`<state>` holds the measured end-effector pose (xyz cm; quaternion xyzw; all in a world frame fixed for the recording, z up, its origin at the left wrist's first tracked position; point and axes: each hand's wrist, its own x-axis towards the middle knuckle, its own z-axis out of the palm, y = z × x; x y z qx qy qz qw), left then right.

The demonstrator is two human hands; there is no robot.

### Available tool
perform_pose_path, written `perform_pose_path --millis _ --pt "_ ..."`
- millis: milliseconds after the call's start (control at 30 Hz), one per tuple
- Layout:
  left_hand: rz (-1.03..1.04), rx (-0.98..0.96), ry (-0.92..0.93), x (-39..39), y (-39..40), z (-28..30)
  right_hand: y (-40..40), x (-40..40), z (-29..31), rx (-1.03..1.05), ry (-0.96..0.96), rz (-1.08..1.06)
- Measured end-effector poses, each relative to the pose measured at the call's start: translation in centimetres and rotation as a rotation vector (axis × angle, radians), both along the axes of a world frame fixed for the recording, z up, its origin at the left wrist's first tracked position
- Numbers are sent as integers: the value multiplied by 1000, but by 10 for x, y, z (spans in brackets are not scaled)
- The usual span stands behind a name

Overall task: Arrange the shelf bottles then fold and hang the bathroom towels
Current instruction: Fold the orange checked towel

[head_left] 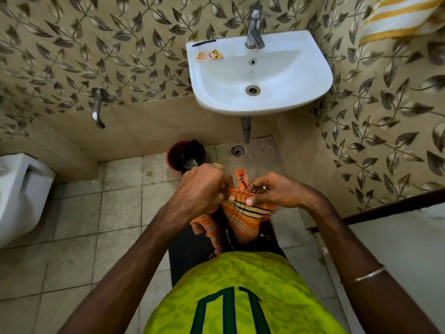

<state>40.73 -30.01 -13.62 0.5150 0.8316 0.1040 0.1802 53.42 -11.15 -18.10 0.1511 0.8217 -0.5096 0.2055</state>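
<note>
An orange towel [245,213] with cream and black stripes hangs bunched in front of my body, above the floor. My left hand [202,189] grips its upper edge on the left, fingers curled round the cloth. My right hand [267,191] pinches the same edge on the right, thumb on the striped band. One corner of the towel sticks up between my hands. A white towel with yellow stripes [399,15] hangs on the wall at the top right. No shelf or bottles are in view.
A white wash basin [289,97] with a tap [255,27] is mounted ahead; a sachet [209,55] and a dark comb lie on its rim. A brown bucket [174,155] holding a black mug stands below, a floor drain [238,150] beside it. A toilet [21,194] at left, a wall spout [97,107].
</note>
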Motion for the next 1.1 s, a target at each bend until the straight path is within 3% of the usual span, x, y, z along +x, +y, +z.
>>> perform_pose_path --millis 233,867,1100 --pt "5 -21 37 -10 -6 9 3 1 -1 -41 -25 -27" --pt "13 -170 171 -12 -9 1 -13 -5 8 365 161 -16" --pt "-81 -134 21 8 4 -6 -26 -6 16 397 216 28"
